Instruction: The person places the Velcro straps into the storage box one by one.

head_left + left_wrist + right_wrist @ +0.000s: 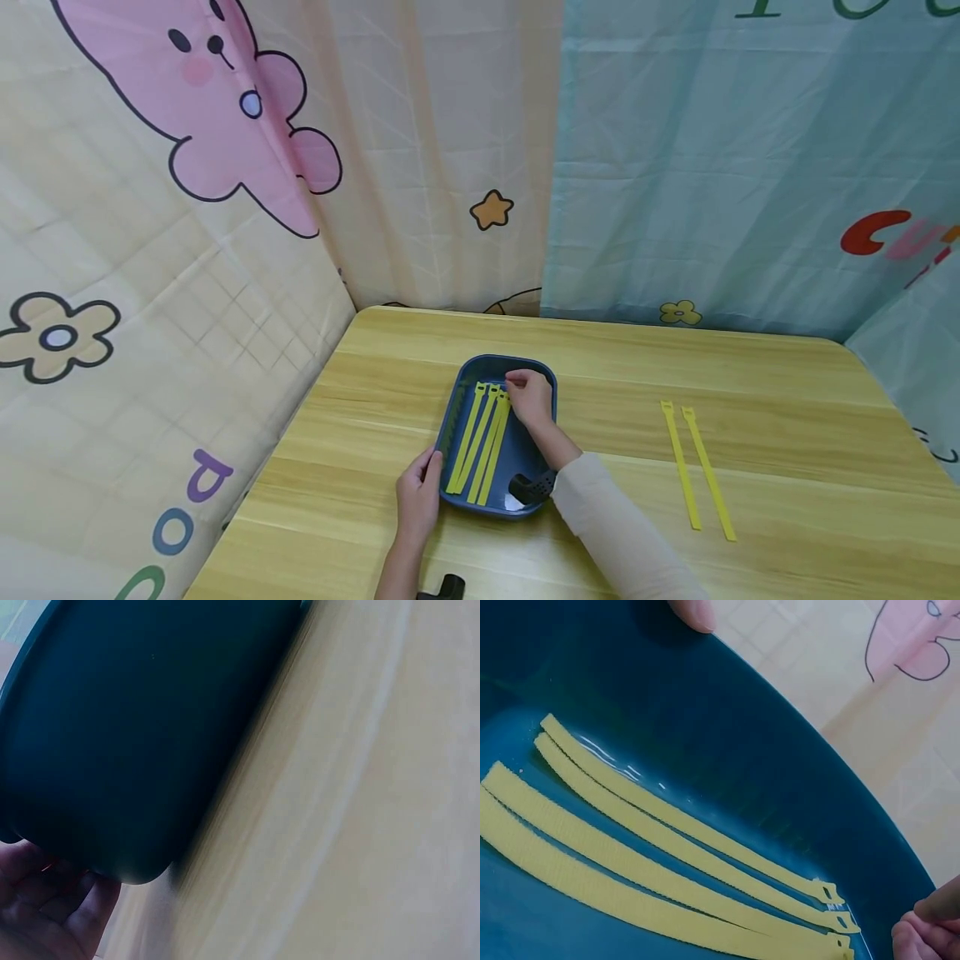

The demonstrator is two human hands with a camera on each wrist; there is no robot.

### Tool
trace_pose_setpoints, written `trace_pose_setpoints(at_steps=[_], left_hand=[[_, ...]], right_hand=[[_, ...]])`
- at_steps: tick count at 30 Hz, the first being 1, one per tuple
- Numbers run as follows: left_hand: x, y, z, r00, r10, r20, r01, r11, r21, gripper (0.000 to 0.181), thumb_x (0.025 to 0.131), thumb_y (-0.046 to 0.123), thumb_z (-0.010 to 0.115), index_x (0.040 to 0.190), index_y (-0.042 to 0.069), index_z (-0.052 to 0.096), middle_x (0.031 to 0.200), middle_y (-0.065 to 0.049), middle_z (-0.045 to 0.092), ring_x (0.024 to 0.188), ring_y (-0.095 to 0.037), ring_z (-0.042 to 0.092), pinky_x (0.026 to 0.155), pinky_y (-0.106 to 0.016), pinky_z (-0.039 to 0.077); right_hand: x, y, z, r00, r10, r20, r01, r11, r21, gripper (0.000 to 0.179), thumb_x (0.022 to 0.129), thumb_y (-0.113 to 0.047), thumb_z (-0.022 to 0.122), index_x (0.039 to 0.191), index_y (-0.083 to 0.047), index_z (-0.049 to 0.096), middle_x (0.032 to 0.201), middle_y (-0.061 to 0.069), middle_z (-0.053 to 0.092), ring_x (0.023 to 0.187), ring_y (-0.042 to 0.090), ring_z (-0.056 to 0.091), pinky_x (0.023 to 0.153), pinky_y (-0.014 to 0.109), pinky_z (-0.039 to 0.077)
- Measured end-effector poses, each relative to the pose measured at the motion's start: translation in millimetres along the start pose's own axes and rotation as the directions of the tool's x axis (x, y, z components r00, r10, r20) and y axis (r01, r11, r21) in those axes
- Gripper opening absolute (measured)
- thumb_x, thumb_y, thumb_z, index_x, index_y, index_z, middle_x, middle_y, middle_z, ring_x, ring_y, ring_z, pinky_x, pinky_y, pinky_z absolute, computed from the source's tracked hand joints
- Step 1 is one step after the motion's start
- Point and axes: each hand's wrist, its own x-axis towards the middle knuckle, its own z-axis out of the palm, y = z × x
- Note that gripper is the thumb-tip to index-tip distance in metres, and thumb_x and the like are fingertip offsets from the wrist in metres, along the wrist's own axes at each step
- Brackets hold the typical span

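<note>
A dark blue tray point(497, 510) stands on the wooden table, with several yellow hook-and-loop cable ties point(471, 442) lying lengthwise inside. My left hand point(418, 493) grips the tray's left side, thumb up at the rim; in the left wrist view its fingers point(45, 900) sit against the tray's lower corner. Reaching in from the right, my right hand point(531, 398) is at the tray's far end, beside the slotted heads of the ties. Its fingers point(930, 934) are curled together at the edge of the right wrist view, just apart from those heads, with no tie between them.
Two more yellow cable ties point(699, 471) lie side by side on the table point(810, 433), to the right of the tray. Printed curtains point(435, 150) hang behind the table and along its left side. A black wrist mount point(531, 488) overlaps the tray's near right corner.
</note>
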Motion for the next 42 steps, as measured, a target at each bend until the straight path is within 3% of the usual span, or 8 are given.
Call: trace_pose_setpoints(at_steps=[7,15,25,32,42], left_hand=[[0.9,0.1,-0.8,1.000,-0.004,0.006,0.004,1.000,0.000,0.034,0.094,0.012,0.052,0.114,-0.015,0.056,0.112,-0.025,0.059,0.103,-0.030,0.055,0.081,-0.029,0.046],[-0.9,2.6,-0.6,1.000,-0.021,0.009,0.021,0.999,-0.026,0.034,0.095,0.013,0.052,0.115,-0.014,0.056,0.112,-0.023,0.059,0.102,-0.027,0.055,0.079,-0.026,0.046],[-0.3,1.1,0.2,1.000,-0.016,-0.003,0.016,1.000,-0.007,0.034,0.094,0.013,0.052,0.114,-0.014,0.057,0.110,-0.024,0.060,0.099,-0.027,0.056,0.078,-0.025,0.046],[-0.5,1.2,-0.9,1.000,-0.020,-0.002,0.020,1.000,-0.002,0.035,0.094,0.015,0.052,0.116,-0.013,0.056,0.113,-0.024,0.059,0.104,-0.029,0.054,0.083,-0.031,0.046],[-2.4,7.6,-1.2,1.000,-0.018,0.012,0.019,1.000,-0.012,0.034,0.095,0.012,0.052,0.115,-0.014,0.056,0.112,-0.024,0.059,0.104,-0.028,0.054,0.080,-0.027,0.046]], right_hand=[[2.0,0.0,-0.5,0.996,0.064,0.062,-0.071,0.990,0.120,0.018,0.087,-0.005,0.062,0.101,0.004,0.067,0.092,0.012,0.066,0.085,0.021,0.060,0.072,0.030,0.050],[0.9,-3.0,-12.7,0.987,0.110,0.113,-0.140,0.942,0.304,0.024,0.087,-0.005,0.063,0.107,0.007,0.063,0.097,0.017,0.065,0.090,0.029,0.062,0.079,0.032,0.049],[1.5,-9.9,-31.0,0.986,0.107,0.127,-0.145,0.928,0.344,0.027,0.088,-0.004,0.061,0.111,0.009,0.060,0.102,0.021,0.063,0.094,0.030,0.061,0.082,0.034,0.048],[-1.1,-15.0,-46.3,0.990,0.108,0.086,-0.131,0.933,0.335,0.025,0.087,-0.004,0.062,0.109,0.007,0.062,0.100,0.019,0.064,0.093,0.029,0.061,0.080,0.031,0.049],[-1.9,-6.0,-61.6,0.996,0.091,0.025,-0.094,0.942,0.322,0.023,0.086,-0.001,0.063,0.106,0.009,0.063,0.100,0.019,0.064,0.086,0.021,0.062,0.073,0.022,0.050]])
